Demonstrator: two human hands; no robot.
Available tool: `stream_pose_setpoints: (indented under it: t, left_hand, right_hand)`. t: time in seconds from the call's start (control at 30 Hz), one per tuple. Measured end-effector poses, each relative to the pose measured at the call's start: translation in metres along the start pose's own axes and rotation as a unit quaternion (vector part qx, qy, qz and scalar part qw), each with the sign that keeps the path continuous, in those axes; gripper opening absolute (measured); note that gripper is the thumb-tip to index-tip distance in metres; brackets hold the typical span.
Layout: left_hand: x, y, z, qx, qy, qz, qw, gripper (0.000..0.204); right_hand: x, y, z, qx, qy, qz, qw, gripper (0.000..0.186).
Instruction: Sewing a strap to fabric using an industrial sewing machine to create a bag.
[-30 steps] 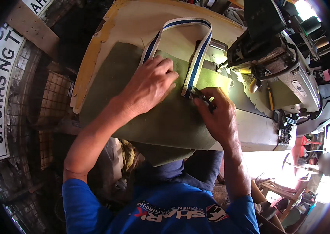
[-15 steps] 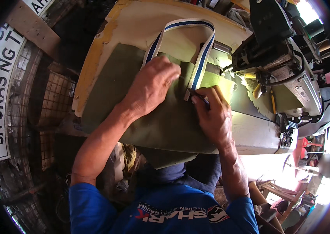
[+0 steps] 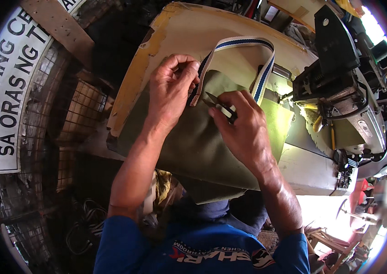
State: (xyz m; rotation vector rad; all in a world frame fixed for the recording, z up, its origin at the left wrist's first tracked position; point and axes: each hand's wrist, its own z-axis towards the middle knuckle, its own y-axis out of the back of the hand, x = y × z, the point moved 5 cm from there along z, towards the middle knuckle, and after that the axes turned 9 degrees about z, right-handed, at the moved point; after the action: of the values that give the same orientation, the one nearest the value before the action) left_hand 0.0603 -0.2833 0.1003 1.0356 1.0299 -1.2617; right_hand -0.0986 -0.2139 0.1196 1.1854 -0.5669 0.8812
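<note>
My left hand [image 3: 175,82] is raised beside the left leg of a white strap [image 3: 245,42] with a blue stripe, fingers pinched; what they hold, if anything, is too small to make out. My right hand [image 3: 243,128] grips small dark snips [image 3: 216,102], blades pointing toward the strap's left end. The looped strap lies over olive-green fabric [image 3: 189,160], which is spread on the worktable and hangs past its front edge.
A sewing machine [image 3: 335,96] stands on the right of the worktable [image 3: 134,91], a yellow-handled tool [image 3: 333,137] beside it. At left are a large lettered sign [image 3: 6,105] and wire mesh [image 3: 84,114]; clutter and bright light fill the right rim.
My left hand has lifted up and away from the fabric. My right hand with the snips has moved from the strap's right end toward its left end. The whole view has shifted.
</note>
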Motion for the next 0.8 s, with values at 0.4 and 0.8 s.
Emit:
stream_pose_setpoints:
  t: [0.4, 0.8]
  left_hand:
    - [0.004, 0.028, 0.014, -0.062, -0.027, -0.136, 0.988, 0.012]
    - [-0.003, 0.031, -0.008, 0.055, 0.063, 0.033, 0.996, 0.016]
  right_hand:
    - [-0.018, -0.031, 0.006, 0.024, 0.081, -0.062, 0.994, 0.017]
    - [-0.023, -0.032, 0.006, 0.008, 0.067, -0.074, 0.995, 0.026]
